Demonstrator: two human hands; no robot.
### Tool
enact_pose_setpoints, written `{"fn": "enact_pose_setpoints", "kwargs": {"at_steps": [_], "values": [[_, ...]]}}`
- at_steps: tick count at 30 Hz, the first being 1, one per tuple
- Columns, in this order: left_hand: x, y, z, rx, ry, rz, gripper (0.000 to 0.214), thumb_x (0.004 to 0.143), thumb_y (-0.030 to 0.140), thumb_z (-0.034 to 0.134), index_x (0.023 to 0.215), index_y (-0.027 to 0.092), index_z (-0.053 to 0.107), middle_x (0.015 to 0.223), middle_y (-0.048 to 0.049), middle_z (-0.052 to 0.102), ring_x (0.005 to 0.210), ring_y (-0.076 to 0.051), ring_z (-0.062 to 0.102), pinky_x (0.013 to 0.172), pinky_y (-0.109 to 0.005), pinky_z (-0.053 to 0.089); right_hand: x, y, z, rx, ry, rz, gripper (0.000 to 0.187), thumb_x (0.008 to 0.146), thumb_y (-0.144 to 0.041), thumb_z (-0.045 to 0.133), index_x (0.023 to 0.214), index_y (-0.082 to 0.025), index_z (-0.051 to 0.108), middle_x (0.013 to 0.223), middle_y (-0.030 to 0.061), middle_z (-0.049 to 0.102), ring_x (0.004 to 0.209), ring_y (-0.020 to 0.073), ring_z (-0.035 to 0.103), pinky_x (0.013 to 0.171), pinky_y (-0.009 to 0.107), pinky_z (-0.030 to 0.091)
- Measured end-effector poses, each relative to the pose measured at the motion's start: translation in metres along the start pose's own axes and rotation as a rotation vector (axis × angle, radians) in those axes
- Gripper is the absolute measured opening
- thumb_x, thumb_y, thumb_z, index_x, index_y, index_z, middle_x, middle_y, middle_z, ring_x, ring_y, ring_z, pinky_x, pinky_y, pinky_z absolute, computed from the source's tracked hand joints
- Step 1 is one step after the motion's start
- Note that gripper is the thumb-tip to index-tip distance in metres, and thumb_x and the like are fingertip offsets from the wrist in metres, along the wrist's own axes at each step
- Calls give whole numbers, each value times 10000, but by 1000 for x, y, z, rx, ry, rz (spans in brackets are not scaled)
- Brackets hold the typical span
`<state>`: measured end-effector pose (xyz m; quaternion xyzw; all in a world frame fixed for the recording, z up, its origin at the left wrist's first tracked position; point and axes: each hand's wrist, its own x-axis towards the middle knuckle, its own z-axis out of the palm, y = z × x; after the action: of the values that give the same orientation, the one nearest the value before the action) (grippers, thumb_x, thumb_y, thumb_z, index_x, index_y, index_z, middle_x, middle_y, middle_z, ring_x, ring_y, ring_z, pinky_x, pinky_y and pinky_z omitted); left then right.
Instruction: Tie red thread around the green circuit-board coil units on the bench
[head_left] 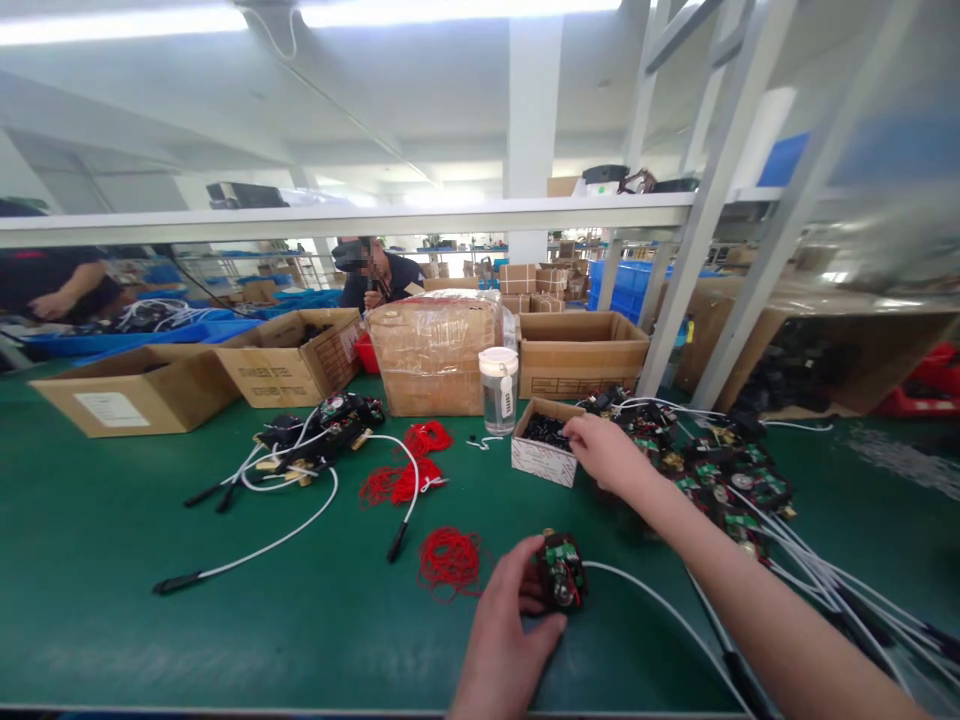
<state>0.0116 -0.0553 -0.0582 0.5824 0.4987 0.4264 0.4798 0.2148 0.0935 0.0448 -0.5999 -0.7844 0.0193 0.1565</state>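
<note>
My left hand (510, 625) grips a small black device with a green circuit board (561, 572), held just above the green table (150, 560); a white cable (660, 610) runs from it to the right. My right hand (606, 452) reaches forward to the small white box of black parts (541, 452), its fingers curled at the box's rim; what the fingers hold, if anything, is hidden.
A pile of similar devices with white cables (720, 480) lies to the right. Bundles of red wire (448, 560) and more cabled devices (322, 430) lie to the left. A clear jar (498, 390) and cardboard boxes (431, 355) stand behind. Other people work beyond the shelf.
</note>
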Motion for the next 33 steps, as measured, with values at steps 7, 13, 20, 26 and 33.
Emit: {"fn": "enact_pose_setpoints", "kwargs": {"at_steps": [7,13,20,26,33], "values": [[1,-8,0,14,-18,31,763,667,31,663,1380,289,586,1164,-47,723,955,-221,709,858,-353,605,81,-7,33,-128,-317,19,287,973,-364,657,1193,-180,648,1225,85,660,1046,216,664,901,417,576],[1,-7,-1,-2,-18,31,725,701,57,656,1383,290,581,1179,-43,724,944,-210,712,861,-352,606,87,-2,43,-140,-366,61,303,975,-367,651,1219,-187,640,1261,92,647,1081,227,655,927,431,567],[0,-7,0,5,-11,44,694,734,74,638,1392,282,569,1133,-38,731,947,-201,705,866,-352,600,77,6,36,-66,-193,77,315,977,-369,648,1220,-168,639,1266,103,644,1094,234,650,944,447,559],[0,-5,0,34,-9,44,681,744,92,643,1396,268,558,1098,-34,734,937,-201,706,862,-347,598,50,2,13,175,26,36,150,965,-264,640,1083,-177,674,1120,58,694,1041,207,653,954,418,527],[1,-2,1,27,-7,30,674,726,106,648,1378,252,564,1122,-45,733,916,-199,713,863,-351,590,-75,-21,11,582,194,37,84,917,-290,594,952,-227,636,803,-26,632,728,149,627,681,264,509]]}}
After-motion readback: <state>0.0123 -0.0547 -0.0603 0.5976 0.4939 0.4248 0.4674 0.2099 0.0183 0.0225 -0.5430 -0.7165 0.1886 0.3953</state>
